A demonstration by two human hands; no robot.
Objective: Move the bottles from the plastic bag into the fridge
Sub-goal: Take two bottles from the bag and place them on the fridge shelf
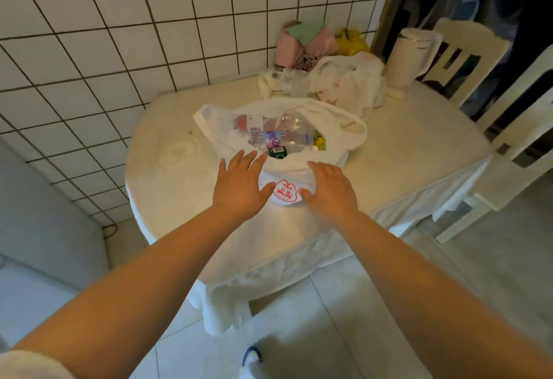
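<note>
The bottles (pixel 278 136) lie in a heap inside the white plastic bag (pixel 299 169), and the bag's mouth gapes wide towards the wall, so clear plastic, a purple-and-pink label, a dark green cap end and a flash of yellow label all show. The bag sits near the middle of the round tabletop (pixel 167 181), its near side carrying a red cartoon-face logo that faces the camera.

Both hands are down at that near side. The left hand (pixel 239 185) is spread flat, fingers (pixel 247 158) straight and fanned, tips reaching up to the bag's rim just beside the green bottle end; it grips nothing. The right hand (pixel 330 188) mirrors it on the other side of the logo, palm down, fingers relaxed and only gently bent over the plastic, holding nothing either. Whether the palms actually press on the bag or hover just above it is hard to tell.

Further back on the tabletop, a second crumpled white bag (pixel 347 82) slumps near the far edge, with a clear labelled bottle or container (pixel 284 79) lying beside it. Behind those sit pink and green items (pixel 302 40) and a yellow bag (pixel 351 41), against the white tiled wall (pixel 89 49). A white electric kettle (pixel 410 58) stands at the far right of the tabletop, and two pale chairs (pixel 466 58) flank that side. Below, a tiled floor (pixel 344 303).
</note>
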